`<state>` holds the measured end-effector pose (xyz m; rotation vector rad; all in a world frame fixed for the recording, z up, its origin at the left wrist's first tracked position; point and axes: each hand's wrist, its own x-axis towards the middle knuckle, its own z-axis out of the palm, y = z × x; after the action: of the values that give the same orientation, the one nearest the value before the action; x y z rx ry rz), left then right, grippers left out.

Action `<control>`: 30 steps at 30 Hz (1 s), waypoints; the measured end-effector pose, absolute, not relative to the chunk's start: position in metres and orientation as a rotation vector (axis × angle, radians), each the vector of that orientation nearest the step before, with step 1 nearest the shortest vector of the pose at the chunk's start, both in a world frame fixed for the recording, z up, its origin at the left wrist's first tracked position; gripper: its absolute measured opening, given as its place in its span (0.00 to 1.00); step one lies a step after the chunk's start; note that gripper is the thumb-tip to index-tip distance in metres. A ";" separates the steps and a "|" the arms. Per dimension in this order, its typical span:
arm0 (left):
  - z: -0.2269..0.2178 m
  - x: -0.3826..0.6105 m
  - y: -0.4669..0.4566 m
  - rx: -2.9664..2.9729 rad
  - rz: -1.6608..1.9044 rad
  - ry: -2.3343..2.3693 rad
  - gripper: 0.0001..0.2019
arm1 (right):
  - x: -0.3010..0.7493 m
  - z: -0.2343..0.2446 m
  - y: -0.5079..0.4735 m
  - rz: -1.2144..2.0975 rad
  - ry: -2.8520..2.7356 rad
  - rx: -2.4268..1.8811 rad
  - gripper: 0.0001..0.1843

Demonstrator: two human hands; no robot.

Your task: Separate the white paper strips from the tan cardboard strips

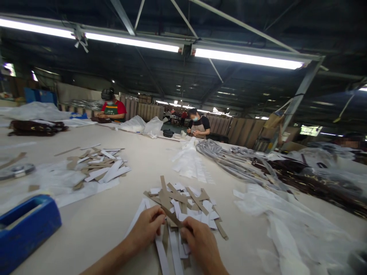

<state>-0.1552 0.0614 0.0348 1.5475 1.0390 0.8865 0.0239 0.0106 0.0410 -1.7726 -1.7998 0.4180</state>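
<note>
Left hand [146,226] and right hand [200,241], bare, low centre: fingers of both pinched shut on one narrow brown card strip [171,216], flat and stiff, held slantwise between them just above the strip pile [183,206]. Pile: thin rectangular lengths, matt brown card mixed with smooth white paper, criss-crossed on the pale cloth-like surface [114,214]. Left, near edge: blue plastic tape dispenser [27,225], blocky, hollow-topped. Further left: second scatter of strips [100,166] on clear film. Right: crumpled translucent plastic sheeting [289,225]. Beyond: stack of white sheets [189,162], bundle of grey cords [226,156], dark straps [312,179]. Far side: two seated people, one in red [112,109], one in black [197,126].
</note>
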 end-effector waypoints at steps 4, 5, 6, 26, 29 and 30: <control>0.039 -0.154 0.060 1.385 0.894 0.854 0.15 | 0.019 0.041 0.014 0.894 -1.555 -1.442 0.12; 0.041 -0.154 0.058 1.362 0.908 0.797 0.15 | 0.016 0.040 0.014 1.021 -1.492 -1.364 0.14; 0.043 -0.154 0.055 1.340 0.914 0.746 0.15 | 0.013 0.038 0.014 1.152 -1.434 -1.296 0.16; 0.048 -0.150 0.048 0.945 0.981 0.696 0.19 | -0.005 0.019 0.018 1.423 -1.409 -1.063 0.31; 0.046 -0.149 0.048 0.927 0.992 0.705 0.20 | -0.006 0.023 0.016 1.414 -1.410 -1.066 0.32; 0.045 -0.149 0.049 0.924 0.993 0.706 0.20 | -0.006 0.025 0.014 1.416 -1.411 -1.068 0.33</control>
<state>-0.1493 0.0490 0.0452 0.9245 0.7058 0.9930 -0.0062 0.0144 0.0253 -1.0681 -1.4112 1.4161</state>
